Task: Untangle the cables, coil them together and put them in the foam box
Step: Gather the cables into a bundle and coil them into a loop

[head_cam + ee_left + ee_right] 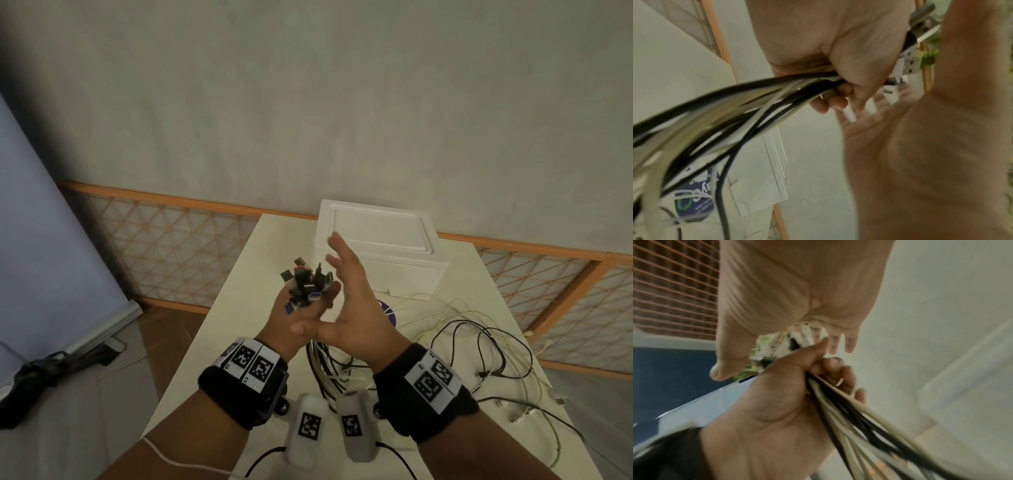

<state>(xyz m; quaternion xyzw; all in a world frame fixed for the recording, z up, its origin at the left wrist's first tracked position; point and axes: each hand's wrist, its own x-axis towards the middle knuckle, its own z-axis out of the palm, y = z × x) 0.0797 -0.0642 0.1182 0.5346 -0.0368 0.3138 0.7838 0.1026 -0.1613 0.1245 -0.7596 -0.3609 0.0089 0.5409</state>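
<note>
Near the lidded foam box (380, 246), left hand (298, 323) grips a cable bundle (306, 284), right hand (356, 308) spread flat beside it.

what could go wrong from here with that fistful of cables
1. The left hand grips many cables at once, and their plugs stand uneven, so a thin one may slip out.
2. The open right hand is close beside the plugs and could knock some down through the fingers.
3. The tails hang into loose cables on the table, so lifting may snag them.
</note>
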